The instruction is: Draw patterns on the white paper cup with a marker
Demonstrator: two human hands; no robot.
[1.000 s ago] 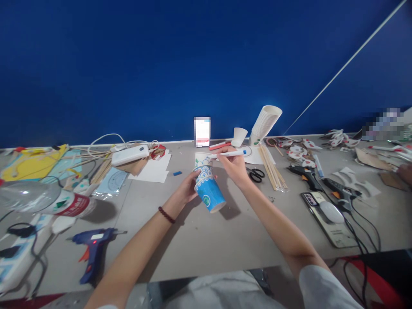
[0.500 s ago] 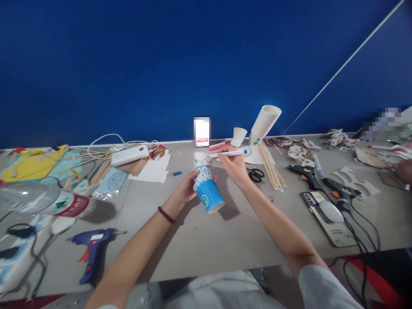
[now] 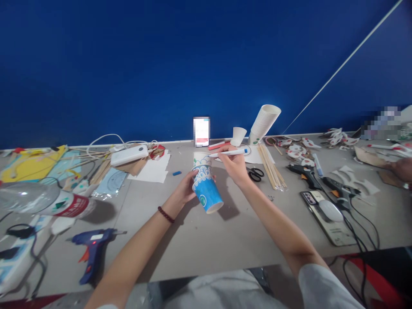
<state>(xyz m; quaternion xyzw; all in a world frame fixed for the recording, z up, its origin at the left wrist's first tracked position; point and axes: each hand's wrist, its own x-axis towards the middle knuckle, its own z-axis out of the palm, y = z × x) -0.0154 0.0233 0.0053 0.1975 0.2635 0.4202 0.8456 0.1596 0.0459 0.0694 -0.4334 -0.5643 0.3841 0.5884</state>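
Two paper cups joined end to end (image 3: 208, 193) are held tilted above the table, with blue colouring and blue scallop patterns on white. My left hand (image 3: 189, 187) is wrapped round their middle from the left. In my right hand (image 3: 235, 166) is a white marker with a blue end (image 3: 236, 152), gripped like a pen. Its tip is at the upper, whiter cup, near the rim; whether it touches I cannot tell. A small blue marker cap (image 3: 177, 173) lies on the table left of the cups.
A lit phone (image 3: 201, 132) leans on the blue wall. Scissors (image 3: 255, 174), wooden sticks (image 3: 270, 167) and stacked paper cups (image 3: 264, 124) stand or lie to the right. Glue guns (image 3: 93, 249) lie on both sides; a bottle (image 3: 72, 205) is at left. Another person's hand (image 3: 404, 169) shows far right.
The cups have shifted very slightly left in view. Both hands keep their hold, and the marker stays by the upper cup.
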